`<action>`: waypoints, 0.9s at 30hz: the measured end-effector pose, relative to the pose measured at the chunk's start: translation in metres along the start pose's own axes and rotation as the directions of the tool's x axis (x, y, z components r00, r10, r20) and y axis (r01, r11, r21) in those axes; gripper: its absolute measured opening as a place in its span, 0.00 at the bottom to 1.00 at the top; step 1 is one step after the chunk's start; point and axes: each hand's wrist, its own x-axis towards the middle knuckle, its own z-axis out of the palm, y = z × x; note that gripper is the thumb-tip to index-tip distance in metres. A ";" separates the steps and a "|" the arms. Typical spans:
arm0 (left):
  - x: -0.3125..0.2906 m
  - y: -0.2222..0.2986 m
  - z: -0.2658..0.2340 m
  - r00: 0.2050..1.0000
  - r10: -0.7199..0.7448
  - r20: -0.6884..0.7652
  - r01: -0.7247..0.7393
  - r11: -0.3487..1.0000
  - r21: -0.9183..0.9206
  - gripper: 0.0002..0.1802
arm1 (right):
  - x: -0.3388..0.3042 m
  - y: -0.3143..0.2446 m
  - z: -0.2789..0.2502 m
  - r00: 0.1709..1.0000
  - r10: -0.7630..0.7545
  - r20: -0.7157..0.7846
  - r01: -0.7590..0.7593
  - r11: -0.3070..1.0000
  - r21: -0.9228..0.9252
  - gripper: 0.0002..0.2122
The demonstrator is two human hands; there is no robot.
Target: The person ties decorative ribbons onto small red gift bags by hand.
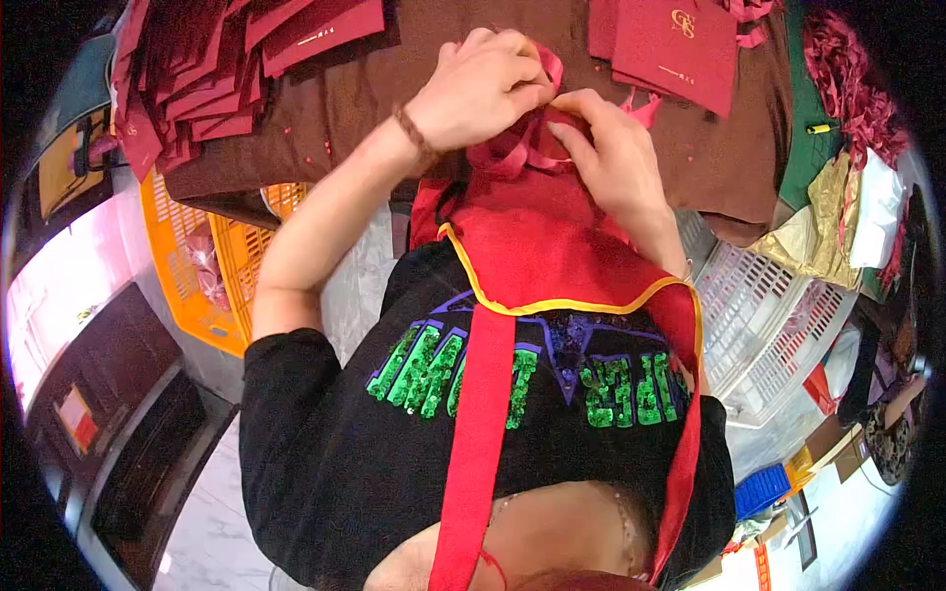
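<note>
Close together at the near edge of the brown-covered table [370, 108], both my hands work on a loop of dark pink ribbon [507, 160]. My left hand [478, 91] has its fingers curled closed around the ribbon's upper part. My right hand [623, 163] pinches the ribbon between thumb and forefinger, just to the right of the left hand. Loose ribbon hangs below the fingers, over my red apron [542, 236]. Whatever lies behind the ribbon is mostly hidden by my hands.
Overlapping dark red paper bags [212, 74] lie at the far left, and more red bags [675, 59] at the far right. A ribbon bundle [852, 69] sits beyond them. An orange crate [168, 251] and white crates [759, 295] flank me. Another person's arm [902, 399] shows at the right rim.
</note>
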 end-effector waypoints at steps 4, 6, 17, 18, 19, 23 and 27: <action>0.023 -0.018 -0.014 0.922 0.012 0.386 0.003 0.999 -0.036 0.13 | -0.002 -0.005 0.003 1.000 -0.002 -0.010 0.001 0.998 -0.070 0.09; 0.031 -0.028 -0.012 0.793 -0.051 0.607 0.214 0.957 -0.198 0.18 | -0.002 -0.007 0.005 1.000 -0.009 -0.004 0.009 0.996 -0.086 0.09; 0.035 -0.018 -0.003 0.807 -0.089 0.584 0.250 0.947 -0.202 0.12 | -0.003 -0.005 0.003 0.998 0.054 0.021 -0.052 0.994 -0.091 0.09; 0.032 -0.016 -0.001 0.806 -0.088 0.586 0.250 0.947 -0.200 0.12 | -0.003 -0.005 0.001 0.998 0.055 0.020 -0.053 0.995 -0.090 0.09; 0.029 -0.008 -0.001 0.877 -0.102 0.470 0.169 0.980 -0.102 0.11 | -0.002 -0.004 -0.001 0.999 0.051 0.021 -0.050 0.998 -0.050 0.09; 0.032 -0.002 0.003 0.950 -0.133 0.281 0.124 0.991 0.051 0.10 | -0.003 -0.001 -0.006 0.997 0.032 0.063 -0.035 0.999 0.040 0.09; 0.045 -0.010 -0.009 0.991 0.127 -0.037 -0.127 0.992 0.004 0.10 | -0.002 -0.010 -0.005 0.991 -0.044 0.126 0.038 0.998 0.055 0.09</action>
